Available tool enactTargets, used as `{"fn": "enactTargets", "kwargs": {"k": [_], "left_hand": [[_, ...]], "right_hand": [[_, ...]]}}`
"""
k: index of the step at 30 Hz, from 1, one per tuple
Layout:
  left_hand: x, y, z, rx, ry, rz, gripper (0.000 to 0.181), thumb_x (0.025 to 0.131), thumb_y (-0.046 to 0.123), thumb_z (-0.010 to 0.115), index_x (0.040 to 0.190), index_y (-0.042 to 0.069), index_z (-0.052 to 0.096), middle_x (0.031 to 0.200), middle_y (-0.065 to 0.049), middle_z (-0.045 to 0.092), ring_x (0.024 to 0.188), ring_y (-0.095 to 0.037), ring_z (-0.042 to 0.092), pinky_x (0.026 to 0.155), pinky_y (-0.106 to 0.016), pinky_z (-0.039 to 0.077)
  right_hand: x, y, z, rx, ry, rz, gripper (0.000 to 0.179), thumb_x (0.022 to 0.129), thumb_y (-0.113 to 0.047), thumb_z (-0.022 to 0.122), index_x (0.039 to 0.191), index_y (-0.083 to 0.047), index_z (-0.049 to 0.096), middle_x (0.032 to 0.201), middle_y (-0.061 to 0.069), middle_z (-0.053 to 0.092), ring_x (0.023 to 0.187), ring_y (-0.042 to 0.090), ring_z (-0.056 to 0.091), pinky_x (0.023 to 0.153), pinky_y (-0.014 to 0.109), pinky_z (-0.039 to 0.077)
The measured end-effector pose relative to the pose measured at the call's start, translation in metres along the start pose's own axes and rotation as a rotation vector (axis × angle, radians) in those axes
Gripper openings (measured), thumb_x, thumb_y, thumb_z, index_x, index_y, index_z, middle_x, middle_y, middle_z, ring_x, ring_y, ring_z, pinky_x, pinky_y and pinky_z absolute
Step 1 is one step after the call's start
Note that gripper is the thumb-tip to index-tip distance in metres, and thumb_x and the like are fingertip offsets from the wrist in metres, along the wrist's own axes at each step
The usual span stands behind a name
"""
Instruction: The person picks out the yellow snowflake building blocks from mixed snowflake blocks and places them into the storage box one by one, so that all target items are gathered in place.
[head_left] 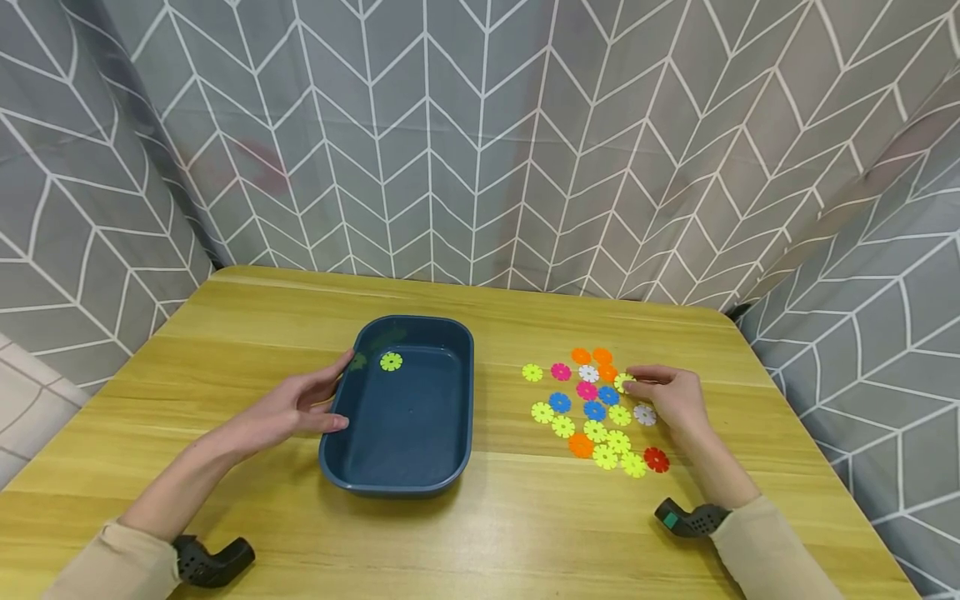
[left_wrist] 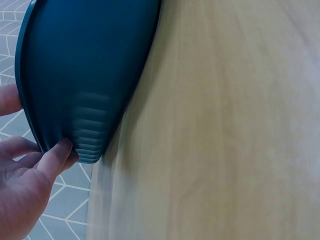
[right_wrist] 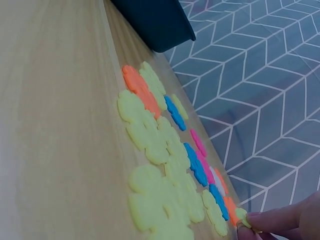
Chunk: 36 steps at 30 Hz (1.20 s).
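A dark blue rectangular plastic bin (head_left: 405,433) stands on the table, with one yellow-green snowflake disc (head_left: 391,362) inside near its far end. My left hand (head_left: 288,408) holds the bin by its left side; in the left wrist view the thumb (left_wrist: 55,157) lies against the bin's wall. To the right, my right hand (head_left: 675,398) pinches a yellow-green snowflake disc (head_left: 623,382) at the edge of a loose spread of discs. The right wrist view shows that disc (right_wrist: 242,216) between thumb and finger.
Several flat notched discs lie between the bin and my right hand: yellow-green (head_left: 604,457), orange (head_left: 581,445), blue (head_left: 559,402), pink (head_left: 560,372), white (head_left: 644,414) and red (head_left: 656,459). A grey patterned curtain (head_left: 480,150) hangs behind the wooden table (head_left: 510,533).
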<state>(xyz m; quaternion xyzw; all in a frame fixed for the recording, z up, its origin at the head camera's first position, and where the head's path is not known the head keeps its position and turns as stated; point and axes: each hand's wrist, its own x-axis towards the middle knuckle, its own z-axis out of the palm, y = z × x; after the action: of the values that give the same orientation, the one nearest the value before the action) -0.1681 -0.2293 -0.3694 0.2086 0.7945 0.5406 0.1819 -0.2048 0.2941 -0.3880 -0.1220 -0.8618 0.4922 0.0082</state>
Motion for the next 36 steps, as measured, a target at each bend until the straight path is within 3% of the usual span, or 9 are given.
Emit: {"fn": "enactTargets", "kwargs": {"k": [7, 13, 16, 21, 29, 36], "left_hand": [[-0.001, 0.0, 0.0, 0.013, 0.003, -0.002, 0.091, 0.095, 0.017, 0.068, 0.161, 0.006, 0.005, 0.166, -0.024, 0.006, 0.149, -0.046, 0.014, 0.102, -0.01, 0.039], [-0.001, -0.001, 0.0, 0.007, 0.0, 0.0, 0.091, 0.095, 0.017, 0.067, 0.161, 0.006, 0.004, 0.165, -0.025, 0.006, 0.149, -0.047, 0.015, 0.101, -0.01, 0.04], [-0.001, -0.001, 0.0, 0.006, -0.001, 0.004, 0.091, 0.095, 0.016, 0.067, 0.16, 0.005, 0.004, 0.165, -0.025, 0.006, 0.149, -0.047, 0.015, 0.1, -0.009, 0.039], [-0.001, -0.001, 0.0, 0.01, 0.0, 0.009, 0.091, 0.095, 0.017, 0.067, 0.16, 0.005, 0.005, 0.166, -0.024, 0.005, 0.149, -0.047, 0.014, 0.1, -0.008, 0.038], [-0.001, 0.0, 0.0, 0.017, -0.002, 0.004, 0.091, 0.095, 0.017, 0.067, 0.16, 0.004, 0.004, 0.165, -0.024, 0.005, 0.149, -0.047, 0.015, 0.102, -0.011, 0.039], [0.0, 0.0, 0.0, 0.025, -0.003, 0.0, 0.091, 0.095, 0.017, 0.067, 0.16, 0.005, 0.005, 0.166, -0.024, 0.005, 0.149, -0.047, 0.015, 0.103, -0.012, 0.04]], "right_hand": [[-0.001, -0.001, 0.0, 0.014, -0.021, -0.01, 0.045, 0.092, -0.023, 0.074, 0.129, 0.001, 0.066, 0.125, 0.017, 0.067, 0.113, 0.021, 0.053, 0.083, 0.016, 0.047], [-0.001, -0.004, 0.0, 0.056, -0.035, -0.019, 0.047, 0.089, -0.023, 0.077, 0.127, 0.001, 0.066, 0.102, -0.006, 0.074, 0.096, 0.003, 0.057, 0.077, 0.013, 0.052], [-0.002, -0.006, 0.001, 0.107, -0.061, -0.015, 0.048, 0.089, -0.021, 0.077, 0.128, 0.003, 0.065, 0.096, -0.012, 0.073, 0.089, -0.001, 0.063, 0.078, 0.015, 0.054], [-0.003, -0.009, 0.003, 0.156, -0.088, -0.021, 0.048, 0.09, -0.019, 0.076, 0.129, 0.006, 0.063, 0.094, -0.011, 0.074, 0.082, 0.002, 0.069, 0.079, 0.019, 0.057], [-0.008, -0.017, 0.008, 0.155, -0.118, -0.024, 0.048, 0.091, -0.021, 0.075, 0.13, 0.004, 0.063, 0.095, -0.012, 0.074, 0.086, 0.002, 0.069, 0.081, 0.017, 0.055], [-0.011, -0.026, 0.015, 0.125, -0.169, -0.009, 0.047, 0.092, -0.024, 0.074, 0.131, 0.0, 0.063, 0.116, 0.002, 0.072, 0.095, 0.006, 0.065, 0.086, 0.02, 0.053]]}}
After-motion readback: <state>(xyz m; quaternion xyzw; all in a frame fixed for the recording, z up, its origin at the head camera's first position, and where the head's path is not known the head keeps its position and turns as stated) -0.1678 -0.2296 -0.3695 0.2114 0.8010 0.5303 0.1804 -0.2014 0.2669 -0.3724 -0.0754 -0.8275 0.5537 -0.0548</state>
